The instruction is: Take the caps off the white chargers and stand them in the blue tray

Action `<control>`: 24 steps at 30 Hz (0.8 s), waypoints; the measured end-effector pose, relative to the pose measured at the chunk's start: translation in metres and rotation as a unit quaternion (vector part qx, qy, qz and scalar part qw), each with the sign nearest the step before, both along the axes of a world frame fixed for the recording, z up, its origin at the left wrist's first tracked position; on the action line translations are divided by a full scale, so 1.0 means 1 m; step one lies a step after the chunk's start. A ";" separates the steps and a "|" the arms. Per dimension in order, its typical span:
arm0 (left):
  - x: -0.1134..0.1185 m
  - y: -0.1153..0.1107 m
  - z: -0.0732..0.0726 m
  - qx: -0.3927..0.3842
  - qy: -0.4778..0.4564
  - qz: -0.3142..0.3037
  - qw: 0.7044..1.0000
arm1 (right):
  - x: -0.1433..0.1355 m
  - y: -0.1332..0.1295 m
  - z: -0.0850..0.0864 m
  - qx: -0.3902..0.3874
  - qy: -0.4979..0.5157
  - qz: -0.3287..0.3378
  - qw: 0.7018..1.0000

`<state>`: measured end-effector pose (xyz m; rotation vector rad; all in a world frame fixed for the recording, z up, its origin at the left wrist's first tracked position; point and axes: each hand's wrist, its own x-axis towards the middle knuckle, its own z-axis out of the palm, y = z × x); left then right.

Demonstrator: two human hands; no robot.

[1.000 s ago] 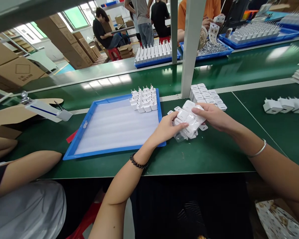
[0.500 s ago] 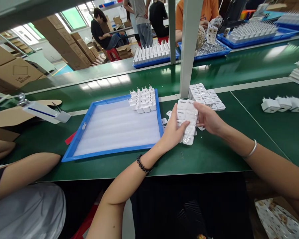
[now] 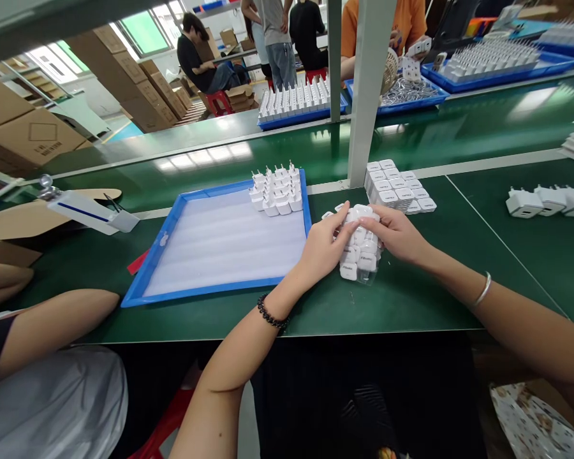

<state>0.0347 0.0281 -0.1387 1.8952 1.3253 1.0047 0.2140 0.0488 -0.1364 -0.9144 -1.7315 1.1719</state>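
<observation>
Both hands grip a pack of white square plastic pieces (image 3: 358, 252), small dark print on several of them and clear film showing at its lower end. My left hand (image 3: 323, 242) is closed on the left side, thumb on top. From the right, my right hand (image 3: 396, 233) holds the upper part with its thumb across it; some of its fingers are hidden. Just behind stand neat stacks of similar white pieces (image 3: 395, 186). Left of my hands is a blue-rimmed tray (image 3: 210, 292), with several white plug adapters (image 3: 277, 191) in its far right corner.
A grey post (image 3: 368, 89) rises behind the stacks. More plug adapters (image 3: 550, 202) stand at right. A white device with a metal knob (image 3: 83, 209) lies at left, near another person's arm (image 3: 57, 325). Blue trays of adapters (image 3: 294, 105) line the far side.
The pack has tipped over from being held up facing me and now lies lower, close to the table. Both thumbs have come together across its top.
</observation>
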 end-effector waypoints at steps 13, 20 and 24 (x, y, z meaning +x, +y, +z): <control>-0.019 0.005 0.020 -0.021 -0.098 -0.041 0.994 | 0.023 0.010 0.018 -0.179 0.072 0.087 0.977; -0.022 0.008 0.019 0.102 -0.081 0.043 0.991 | 0.035 0.020 0.023 -0.091 0.046 -0.033 0.994; -0.002 -0.004 0.014 0.137 0.034 0.049 0.989 | 0.021 0.007 0.021 0.012 -0.051 -0.004 0.999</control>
